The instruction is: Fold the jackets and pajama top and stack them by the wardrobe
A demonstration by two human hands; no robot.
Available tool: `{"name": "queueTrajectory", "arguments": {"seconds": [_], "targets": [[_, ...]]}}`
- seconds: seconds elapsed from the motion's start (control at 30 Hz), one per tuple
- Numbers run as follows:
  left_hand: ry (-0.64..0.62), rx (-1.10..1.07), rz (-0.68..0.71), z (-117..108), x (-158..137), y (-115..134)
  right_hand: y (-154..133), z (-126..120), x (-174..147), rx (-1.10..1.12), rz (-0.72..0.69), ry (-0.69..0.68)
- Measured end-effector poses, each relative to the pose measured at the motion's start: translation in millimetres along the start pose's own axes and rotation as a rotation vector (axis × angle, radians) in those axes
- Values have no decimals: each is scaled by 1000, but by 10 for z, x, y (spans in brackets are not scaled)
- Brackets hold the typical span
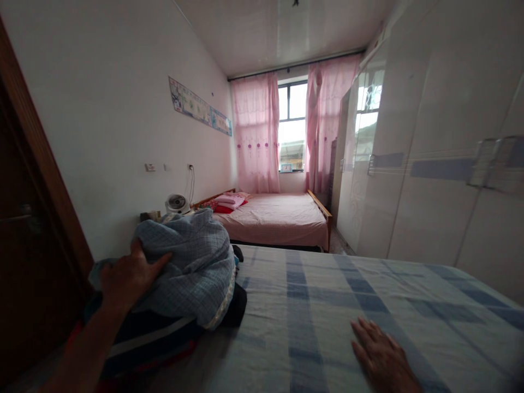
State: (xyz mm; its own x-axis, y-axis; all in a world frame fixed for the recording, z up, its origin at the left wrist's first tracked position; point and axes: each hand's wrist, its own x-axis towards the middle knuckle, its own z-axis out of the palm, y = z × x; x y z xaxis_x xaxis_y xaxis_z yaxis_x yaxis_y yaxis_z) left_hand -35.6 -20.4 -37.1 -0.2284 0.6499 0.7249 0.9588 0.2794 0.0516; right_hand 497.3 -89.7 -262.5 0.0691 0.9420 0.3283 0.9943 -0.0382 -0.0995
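My left hand (126,278) rests on top of a bundled blue checked quilt (192,262), fingers spread against the cloth, not clearly gripping it. The quilt sits on a pile of dark bedding (155,333) at the left end of the near bed. My right hand (380,355) lies flat, palm down with fingers apart, on the blue and white plaid sheet (327,295) that covers this bed. It holds nothing.
A second bed with a pink cover (278,218) and folded pink bedding (231,201) stands beyond. A small white fan (177,203) is by the left wall. White wardrobes (429,164) line the right side. Pink curtains (256,136) frame the window. A dark wooden door (28,229) is at left.
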Motion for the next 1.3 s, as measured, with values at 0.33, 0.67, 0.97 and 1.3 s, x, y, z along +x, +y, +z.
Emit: {"name": "queueTrajectory", "arguments": {"seconds": [0.33, 0.67, 0.97, 1.3], "targets": [[367, -812, -48, -714, 175, 858, -65, -74, -12, -15, 18, -49], [-64, -911, 1027, -599, -1098, 2606, -90, -149, 7, 1, 17, -71], [-235, -942, 1112, -456, -1600, 2320, -5, -237, 14, 138, -70, -30], [-458, -391, 280, 286, -1052, 1307, -163, -696, 210, 572, 189, -184]]}}
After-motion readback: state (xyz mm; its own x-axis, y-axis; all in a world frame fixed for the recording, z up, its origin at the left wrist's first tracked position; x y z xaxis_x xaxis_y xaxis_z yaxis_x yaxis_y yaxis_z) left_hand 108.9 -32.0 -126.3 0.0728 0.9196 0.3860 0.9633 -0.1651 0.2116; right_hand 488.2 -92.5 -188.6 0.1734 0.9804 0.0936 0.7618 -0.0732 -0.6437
